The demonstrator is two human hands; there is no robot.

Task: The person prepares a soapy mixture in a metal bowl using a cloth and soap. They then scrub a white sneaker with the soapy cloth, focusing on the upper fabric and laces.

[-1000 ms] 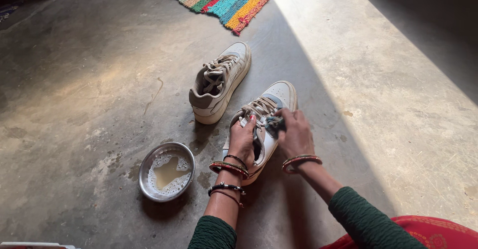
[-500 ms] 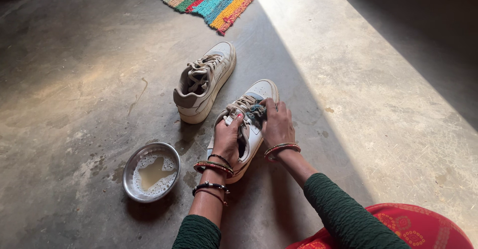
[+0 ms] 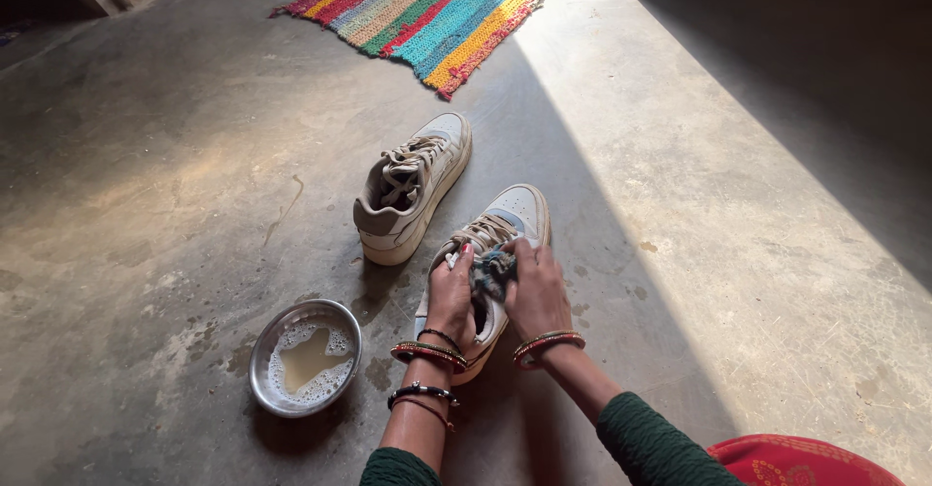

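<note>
Pressing a dark cloth (image 3: 493, 270) on the near sneaker (image 3: 505, 229), right hand (image 3: 536, 292) fingers bunched around it | left hand (image 3: 451, 292) fingers curled over the sneaker's collar | sneakers: two, second (image 3: 413, 187) just beside | one steel bowl (image 3: 304, 358) of soapy water | one striped rug (image 3: 417, 12), all on the floor

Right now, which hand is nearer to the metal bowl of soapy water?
Left. The left hand grips the near sneaker on the side facing the metal bowl; the right hand presses a cloth on the shoe's far side.
</note>
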